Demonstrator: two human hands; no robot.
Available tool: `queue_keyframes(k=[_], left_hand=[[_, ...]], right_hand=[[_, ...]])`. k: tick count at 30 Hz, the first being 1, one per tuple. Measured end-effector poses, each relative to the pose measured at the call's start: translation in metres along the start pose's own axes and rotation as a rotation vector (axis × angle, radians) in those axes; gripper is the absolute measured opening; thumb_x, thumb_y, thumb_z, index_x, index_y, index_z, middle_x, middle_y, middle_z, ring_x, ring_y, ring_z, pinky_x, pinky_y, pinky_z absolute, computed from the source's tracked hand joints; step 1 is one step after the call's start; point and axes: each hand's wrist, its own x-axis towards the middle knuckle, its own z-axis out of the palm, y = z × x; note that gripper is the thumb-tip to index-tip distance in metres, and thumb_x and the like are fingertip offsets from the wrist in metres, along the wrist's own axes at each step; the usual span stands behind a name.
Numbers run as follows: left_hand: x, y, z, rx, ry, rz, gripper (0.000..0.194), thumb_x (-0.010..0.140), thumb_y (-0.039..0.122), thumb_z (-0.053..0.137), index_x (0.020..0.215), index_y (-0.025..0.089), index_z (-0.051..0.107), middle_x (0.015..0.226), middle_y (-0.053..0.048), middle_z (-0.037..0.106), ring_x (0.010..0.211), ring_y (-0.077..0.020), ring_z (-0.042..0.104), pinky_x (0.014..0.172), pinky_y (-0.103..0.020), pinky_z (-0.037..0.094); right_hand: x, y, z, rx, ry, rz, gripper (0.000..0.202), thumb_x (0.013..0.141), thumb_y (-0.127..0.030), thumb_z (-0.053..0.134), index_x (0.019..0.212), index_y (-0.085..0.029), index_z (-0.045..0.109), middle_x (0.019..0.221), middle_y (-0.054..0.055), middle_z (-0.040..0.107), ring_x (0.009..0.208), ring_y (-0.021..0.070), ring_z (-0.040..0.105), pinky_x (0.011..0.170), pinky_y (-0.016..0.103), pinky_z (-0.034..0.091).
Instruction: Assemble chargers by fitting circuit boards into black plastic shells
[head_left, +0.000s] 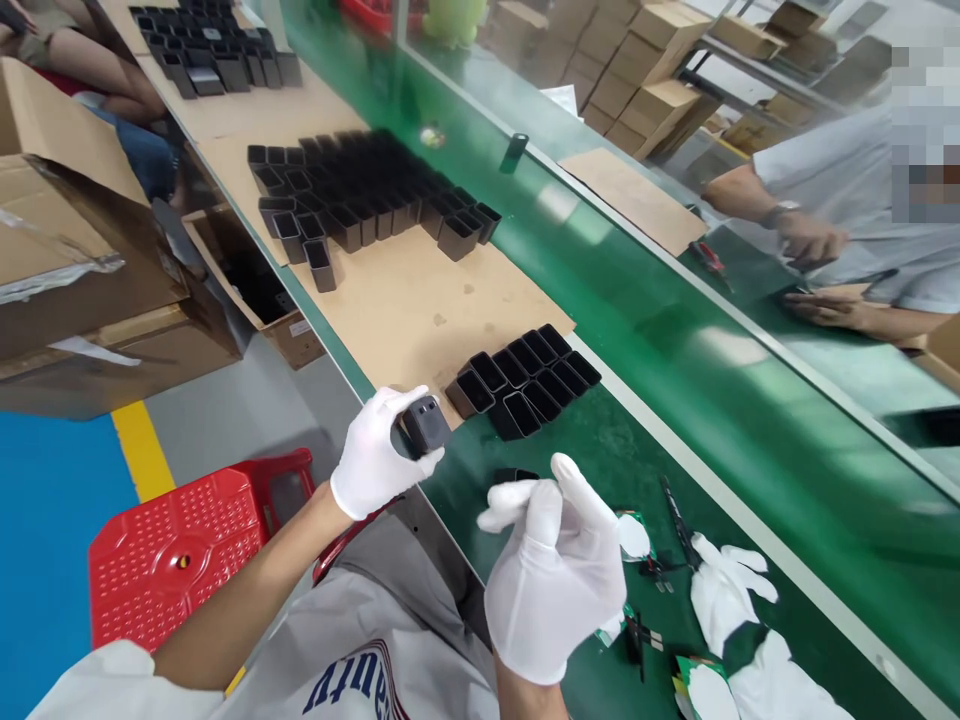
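Observation:
My left hand point(382, 450), in a white glove, is closed around a small black box-shaped housing point(428, 425). Its end face, with small slots, is turned toward me. My right hand point(559, 570), also gloved in white, is raised over the green bench with its fingers bent and apart, and I see nothing held in it. Just behind its fingertips lies a black piece point(516, 475), partly hidden. Beyond both hands a cluster of open black housings point(525, 375) stands on the bench and the cardboard edge.
More black housings point(360, 190) stand on a cardboard sheet point(420, 300). Circuit boards with wires point(637, 540), a black pen-like tool point(677, 520) and white gloves point(724, 590) lie at right. A red stool point(180, 550) and cartons point(82, 270) are at left. A co-worker point(832, 200) sits opposite.

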Motion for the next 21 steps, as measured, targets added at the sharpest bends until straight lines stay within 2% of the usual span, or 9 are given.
queue_keyframes(k=[2,4,6,7,11,14,17,19,21], left_hand=[[-0.002,0.015,-0.007,-0.027,0.010,0.004,0.076,0.078,0.022,0.079,0.150,0.027,0.056,0.113,-0.007,0.073,0.100,-0.0270,0.075,0.089,-0.042,0.064],[-0.004,0.032,-0.015,-0.018,-0.003,0.001,0.079,0.077,0.022,0.078,0.153,0.027,0.055,0.114,-0.006,0.067,0.098,-0.0248,0.074,0.087,-0.040,0.066],[-0.005,0.048,-0.020,0.025,-0.023,0.002,0.082,0.076,0.023,0.079,0.154,0.028,0.055,0.116,-0.006,0.062,0.096,-0.0233,0.073,0.084,-0.039,0.067],[-0.004,0.054,-0.022,0.046,-0.028,0.013,0.083,0.076,0.024,0.080,0.155,0.028,0.055,0.117,-0.006,0.061,0.095,-0.0232,0.073,0.083,-0.038,0.068],[0.005,0.074,-0.029,0.065,-0.029,0.103,0.080,0.077,0.021,0.075,0.154,0.026,0.054,0.114,-0.007,0.061,0.096,-0.0241,0.073,0.080,-0.037,0.069],[0.009,0.086,-0.030,0.010,-0.039,0.154,0.073,0.078,0.018,0.073,0.149,0.025,0.056,0.108,-0.005,0.063,0.091,-0.0217,0.074,0.075,-0.033,0.069],[0.009,0.098,-0.027,-0.124,-0.019,0.123,0.065,0.078,0.017,0.075,0.140,0.027,0.058,0.100,-0.001,0.064,0.078,-0.0155,0.072,0.065,-0.027,0.065],[0.008,0.107,-0.023,-0.250,-0.025,0.097,0.060,0.077,0.019,0.077,0.133,0.027,0.059,0.099,0.001,0.064,0.072,-0.0129,0.071,0.061,-0.025,0.063],[0.010,0.116,-0.017,-0.342,-0.050,0.099,0.057,0.076,0.021,0.080,0.129,0.027,0.060,0.096,0.003,0.063,0.072,-0.0125,0.070,0.061,-0.025,0.062]], right_hand=[[0.000,0.005,-0.006,-0.192,-0.099,-0.125,0.024,0.106,-0.025,0.065,0.127,-0.027,0.078,0.067,-0.007,0.062,0.053,0.0111,0.055,0.057,0.029,0.050],[0.000,0.009,-0.010,-0.366,-0.255,-0.247,0.030,0.101,-0.023,0.072,0.130,-0.027,0.078,0.069,-0.006,0.054,0.060,0.0127,0.053,0.061,0.030,0.052],[0.000,0.014,-0.012,-0.434,-0.353,-0.320,0.037,0.094,-0.023,0.080,0.131,-0.027,0.077,0.079,-0.003,0.060,0.073,0.0163,0.061,0.070,0.033,0.057],[-0.001,0.015,-0.012,-0.422,-0.347,-0.321,0.036,0.093,-0.023,0.082,0.129,-0.027,0.078,0.085,0.000,0.065,0.081,0.0184,0.065,0.075,0.036,0.059],[-0.005,0.019,-0.014,-0.193,-0.213,-0.083,0.016,0.096,-0.028,0.083,0.111,-0.028,0.084,0.110,0.007,0.077,0.103,0.0222,0.073,0.085,0.038,0.063],[-0.008,0.018,-0.021,-0.019,-0.178,0.106,0.019,0.091,-0.035,0.088,0.109,-0.028,0.084,0.124,0.008,0.080,0.116,0.0266,0.076,0.095,0.044,0.064],[-0.009,0.015,-0.034,-0.034,-0.090,0.215,0.028,0.091,-0.043,0.086,0.115,-0.028,0.084,0.124,0.008,0.082,0.115,0.0295,0.078,0.102,0.050,0.063],[-0.009,0.011,-0.043,-0.057,-0.146,0.281,0.034,0.100,-0.050,0.073,0.128,-0.030,0.080,0.131,0.008,0.081,0.121,0.0307,0.076,0.109,0.053,0.060],[-0.008,0.005,-0.051,-0.057,-0.285,0.314,0.042,0.109,-0.055,0.054,0.140,-0.034,0.074,0.139,0.007,0.078,0.130,0.0302,0.072,0.113,0.054,0.058]])
